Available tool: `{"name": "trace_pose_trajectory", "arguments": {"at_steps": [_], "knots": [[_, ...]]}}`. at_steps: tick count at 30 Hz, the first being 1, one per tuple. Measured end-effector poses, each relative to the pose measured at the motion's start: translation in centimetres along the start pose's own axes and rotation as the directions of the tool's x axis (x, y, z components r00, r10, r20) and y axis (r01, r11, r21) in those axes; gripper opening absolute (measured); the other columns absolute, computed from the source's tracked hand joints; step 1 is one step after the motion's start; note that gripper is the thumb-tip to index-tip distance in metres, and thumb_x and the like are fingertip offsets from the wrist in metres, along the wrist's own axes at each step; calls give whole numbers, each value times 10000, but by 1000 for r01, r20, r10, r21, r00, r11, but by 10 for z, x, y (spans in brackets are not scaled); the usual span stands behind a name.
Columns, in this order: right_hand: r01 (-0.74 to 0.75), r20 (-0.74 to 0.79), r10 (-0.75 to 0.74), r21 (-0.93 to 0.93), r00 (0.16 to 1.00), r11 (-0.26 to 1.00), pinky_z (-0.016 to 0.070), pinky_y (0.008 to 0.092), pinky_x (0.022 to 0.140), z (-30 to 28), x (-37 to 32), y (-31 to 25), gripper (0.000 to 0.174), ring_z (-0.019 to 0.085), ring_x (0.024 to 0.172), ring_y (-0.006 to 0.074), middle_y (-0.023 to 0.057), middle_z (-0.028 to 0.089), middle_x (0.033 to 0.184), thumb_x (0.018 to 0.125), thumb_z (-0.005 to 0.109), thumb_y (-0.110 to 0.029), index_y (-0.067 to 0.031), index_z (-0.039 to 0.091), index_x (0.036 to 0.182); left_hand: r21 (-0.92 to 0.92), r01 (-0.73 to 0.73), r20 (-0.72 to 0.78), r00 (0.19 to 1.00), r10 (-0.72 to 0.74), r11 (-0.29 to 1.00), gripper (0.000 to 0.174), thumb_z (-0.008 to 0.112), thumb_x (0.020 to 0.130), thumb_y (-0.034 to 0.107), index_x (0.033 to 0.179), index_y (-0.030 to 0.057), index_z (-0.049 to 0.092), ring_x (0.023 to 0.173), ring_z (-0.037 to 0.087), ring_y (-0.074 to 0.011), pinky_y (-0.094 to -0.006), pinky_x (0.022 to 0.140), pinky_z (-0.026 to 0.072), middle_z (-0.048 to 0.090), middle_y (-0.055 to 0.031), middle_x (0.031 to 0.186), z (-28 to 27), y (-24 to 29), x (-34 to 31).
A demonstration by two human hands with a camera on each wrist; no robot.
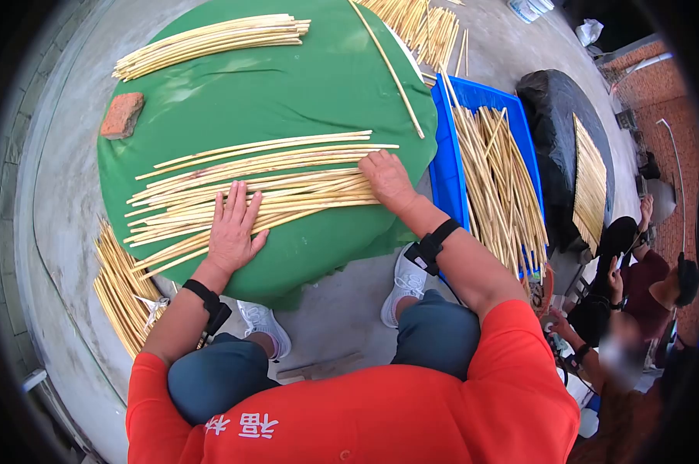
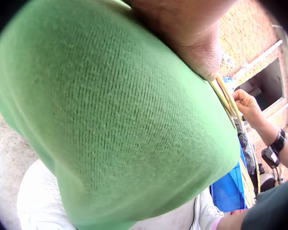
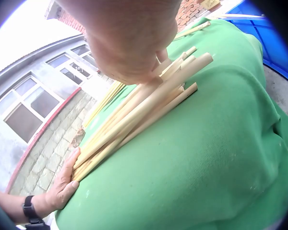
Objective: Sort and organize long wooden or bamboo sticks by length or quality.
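Observation:
Long thin pale sticks (image 1: 287, 189) lie roughly side by side, some crossing, on a round table with a green cloth (image 1: 311, 255). My left hand (image 1: 235, 232) rests flat on their left part, fingers straight and slightly spread. At their right ends, my right hand (image 1: 389, 182) has its fingers bent over several sticks and grips them. The right wrist view shows this hand (image 3: 129, 38) above uneven stick ends (image 3: 182, 79), its fingertips partly hidden. In the left wrist view the left hand (image 2: 187, 33) is cropped and its fingers are hidden.
On the cloth are another stick bundle (image 1: 210, 46), a brick (image 1: 122, 116) and a lone stick (image 1: 389, 69). A blue crate (image 1: 451, 182) of sticks stands right of the table. More sticks (image 1: 121, 290) lie at lower left. People (image 1: 651, 286) are at the far right.

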State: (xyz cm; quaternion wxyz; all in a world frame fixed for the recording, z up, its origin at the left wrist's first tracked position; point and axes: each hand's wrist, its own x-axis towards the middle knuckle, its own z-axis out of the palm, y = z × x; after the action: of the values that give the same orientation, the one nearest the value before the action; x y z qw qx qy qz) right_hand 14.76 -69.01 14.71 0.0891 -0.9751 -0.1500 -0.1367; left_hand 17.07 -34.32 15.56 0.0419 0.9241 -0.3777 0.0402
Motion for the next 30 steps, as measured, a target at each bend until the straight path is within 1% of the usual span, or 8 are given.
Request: {"name": "trace_pose_trajectory", "arguments": {"at_steps": [14, 19, 21, 22, 24, 25, 29, 30], "knots": [[0, -73, 11, 151, 997, 989, 432, 401, 766, 1, -1, 22, 228, 513, 893, 308, 124, 513, 898, 735, 523, -20, -48, 541, 960, -29, -23, -49, 999, 22, 999, 714, 588, 804, 404, 1393, 67, 365, 1390, 206, -361, -515, 1128, 138, 265, -223, 1469, -2, 0, 0], [-7, -132, 39, 234, 990, 972, 441, 408, 738, -6, -8, 35, 157, 530, 850, 332, 160, 533, 891, 836, 514, -26, -40, 512, 992, -32, -37, -68, 997, 34, 999, 712, 589, 804, 427, 1389, 82, 375, 1386, 220, -356, -526, 1119, 156, 281, -208, 1465, 1, -4, -3], [-323, -81, 394, 436, 916, 840, 467, 344, 603, -17, -4, 36, 83, 550, 650, 243, 93, 525, 742, 932, 473, -71, -22, 488, 998, -35, -62, -44, 997, 60, 997, 710, 585, 805, 433, 1387, 83, 377, 1377, 238, -358, -525, 1116, 163, 294, -211, 1457, -1, -5, -3], [-306, -85, 377, 435, 922, 847, 467, 344, 603, -25, 3, 38, 83, 550, 650, 243, 93, 525, 742, 932, 473, -71, -22, 488, 998, -38, -43, -13, 999, 43, 998, 710, 579, 810, 440, 1388, 84, 373, 1370, 254, -354, -524, 1113, 173, 305, -210, 1452, -4, -4, -2], [-458, -14, 584, 606, 811, 651, 415, 262, 480, -45, 17, 41, 90, 482, 516, 122, 24, 518, 680, 952, 465, -102, -31, 479, 1006, -45, -33, -19, 999, 32, 998, 712, 577, 812, 442, 1392, 85, 367, 1366, 265, -349, -523, 1112, 177, 308, -209, 1450, -4, -5, -2], [-442, -14, 606, 670, 796, 596, 357, 208, 426, -58, 31, 40, 65, 432, 485, 56, -6, 516, 681, 949, 470, -99, -51, 487, 990, -51, -38, -14, 999, 37, 998, 715, 574, 814, 444, 1395, 87, 362, 1362, 275, -345, -523, 1111, 180, 312, -209, 1449, -4, -4, -3], [-536, 133, 641, 688, 756, 490, 368, 247, 430, -99, 103, 61, 116, 460, 481, 85, 22, 542, 630, 940, 491, -160, -48, 511, 958, -90, -41, -54, 998, 36, 995, 703, 579, 804, 436, 1379, 81, 386, 1360, 286, -342, -516, 1115, 168, 331, -210, 1437, -3, -5, -3], [-504, 100, 644, 716, 759, 483, 326, 238, 391, -111, 124, 66, 126, 416, 442, 75, 11, 517, 619, 941, 493, -181, -55, 506, 944, -86, -35, -59, 998, 30, 996, 703, 579, 804, 436, 1379, 81, 386, 1360, 286, -342, -516, 1115, 168, 331, -210, 1437, -3, -6, -3]]}}
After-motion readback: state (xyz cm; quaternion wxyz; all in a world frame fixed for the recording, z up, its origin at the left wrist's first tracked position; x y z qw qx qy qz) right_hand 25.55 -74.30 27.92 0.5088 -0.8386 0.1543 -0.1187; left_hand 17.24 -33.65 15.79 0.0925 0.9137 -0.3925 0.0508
